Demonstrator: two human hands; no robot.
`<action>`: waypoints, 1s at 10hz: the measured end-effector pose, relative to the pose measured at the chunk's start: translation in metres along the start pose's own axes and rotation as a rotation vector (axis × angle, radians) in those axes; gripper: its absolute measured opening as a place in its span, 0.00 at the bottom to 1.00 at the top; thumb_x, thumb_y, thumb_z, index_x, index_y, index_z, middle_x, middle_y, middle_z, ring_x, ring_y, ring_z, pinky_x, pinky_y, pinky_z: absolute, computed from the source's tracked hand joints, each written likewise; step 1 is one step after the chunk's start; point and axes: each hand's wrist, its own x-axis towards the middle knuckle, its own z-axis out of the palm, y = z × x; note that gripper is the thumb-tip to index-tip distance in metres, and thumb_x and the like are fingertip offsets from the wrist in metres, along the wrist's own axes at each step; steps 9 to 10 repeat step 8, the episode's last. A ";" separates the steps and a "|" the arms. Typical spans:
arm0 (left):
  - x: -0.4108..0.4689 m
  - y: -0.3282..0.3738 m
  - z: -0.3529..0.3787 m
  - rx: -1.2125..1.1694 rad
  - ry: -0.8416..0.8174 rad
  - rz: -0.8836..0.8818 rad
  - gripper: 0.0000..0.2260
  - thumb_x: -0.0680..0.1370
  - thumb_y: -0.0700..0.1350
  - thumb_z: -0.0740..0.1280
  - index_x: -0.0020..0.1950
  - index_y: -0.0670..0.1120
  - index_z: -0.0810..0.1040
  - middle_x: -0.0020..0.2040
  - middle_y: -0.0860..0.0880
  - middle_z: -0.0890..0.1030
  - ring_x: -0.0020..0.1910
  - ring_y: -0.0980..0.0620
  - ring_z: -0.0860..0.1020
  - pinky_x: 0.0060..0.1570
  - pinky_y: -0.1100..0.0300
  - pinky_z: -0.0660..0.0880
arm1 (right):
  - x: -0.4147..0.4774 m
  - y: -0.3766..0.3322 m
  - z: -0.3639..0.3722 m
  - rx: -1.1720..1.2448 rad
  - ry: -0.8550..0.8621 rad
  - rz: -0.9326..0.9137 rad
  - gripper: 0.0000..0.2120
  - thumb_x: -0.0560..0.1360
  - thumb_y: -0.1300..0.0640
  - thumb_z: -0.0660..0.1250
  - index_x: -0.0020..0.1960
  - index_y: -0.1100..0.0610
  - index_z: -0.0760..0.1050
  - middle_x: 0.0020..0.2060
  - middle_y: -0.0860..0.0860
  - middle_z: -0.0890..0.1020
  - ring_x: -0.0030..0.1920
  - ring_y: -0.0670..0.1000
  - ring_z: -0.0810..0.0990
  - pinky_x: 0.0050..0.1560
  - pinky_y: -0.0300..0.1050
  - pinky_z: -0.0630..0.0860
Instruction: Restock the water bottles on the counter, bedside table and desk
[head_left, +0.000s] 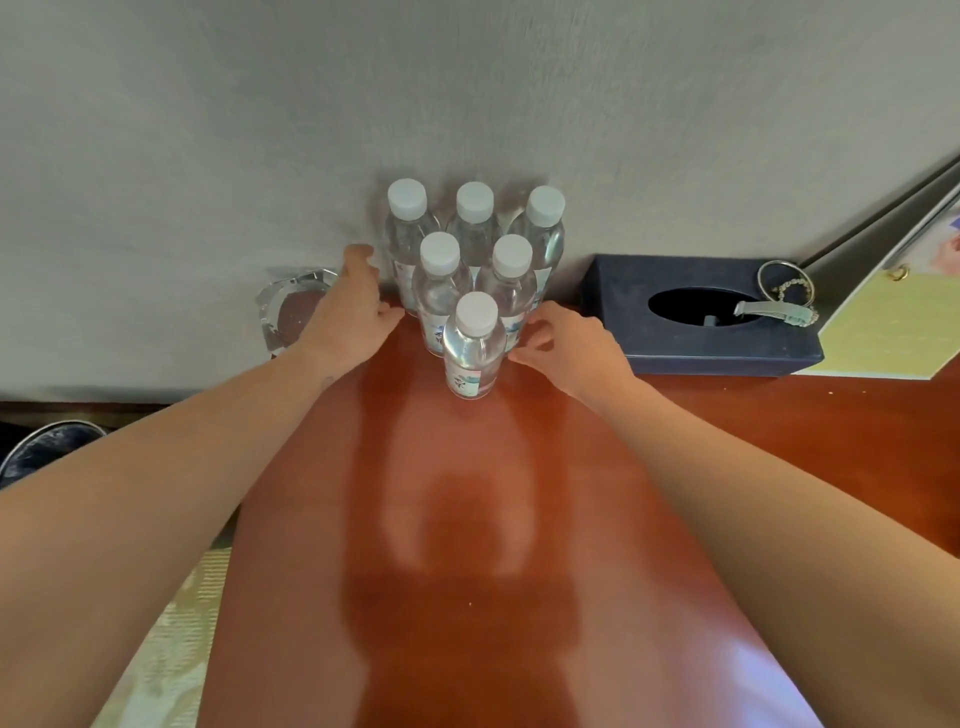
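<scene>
Against the wall on the surface (467, 519): glass ashtray (291, 312) at left; left hand (353, 306), fingers straight, presses the bottles' (475, 312) left side; six capped bottles upright in a triangle; right hand (571, 348), fingers curled, touches their right side, grip unclear; blue box (701, 338) at right.

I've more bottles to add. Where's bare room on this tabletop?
Bare wood lies in front of the front bottle, out to the near edge. Along the wall it is crowded: ashtray, left hand, bottle cluster, right hand, tissue box.
</scene>
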 end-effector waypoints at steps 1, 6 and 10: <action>0.009 0.008 0.000 -0.046 0.043 0.077 0.28 0.77 0.45 0.70 0.71 0.42 0.60 0.66 0.44 0.75 0.52 0.48 0.81 0.54 0.54 0.75 | 0.005 -0.006 -0.001 -0.027 0.047 -0.014 0.19 0.74 0.41 0.68 0.59 0.51 0.74 0.48 0.47 0.84 0.50 0.53 0.81 0.52 0.53 0.78; 0.006 0.004 0.011 0.022 -0.049 0.048 0.28 0.75 0.43 0.71 0.69 0.40 0.62 0.65 0.40 0.69 0.56 0.45 0.78 0.57 0.48 0.77 | 0.021 -0.007 -0.015 0.145 -0.123 0.139 0.21 0.72 0.53 0.69 0.63 0.58 0.72 0.41 0.51 0.81 0.45 0.55 0.81 0.48 0.51 0.80; -0.022 0.017 -0.009 0.173 0.014 -0.006 0.33 0.76 0.46 0.69 0.76 0.42 0.56 0.70 0.41 0.65 0.61 0.41 0.76 0.59 0.42 0.74 | -0.005 -0.018 -0.036 0.033 -0.084 0.126 0.12 0.74 0.56 0.64 0.55 0.59 0.77 0.39 0.54 0.82 0.42 0.58 0.82 0.45 0.52 0.81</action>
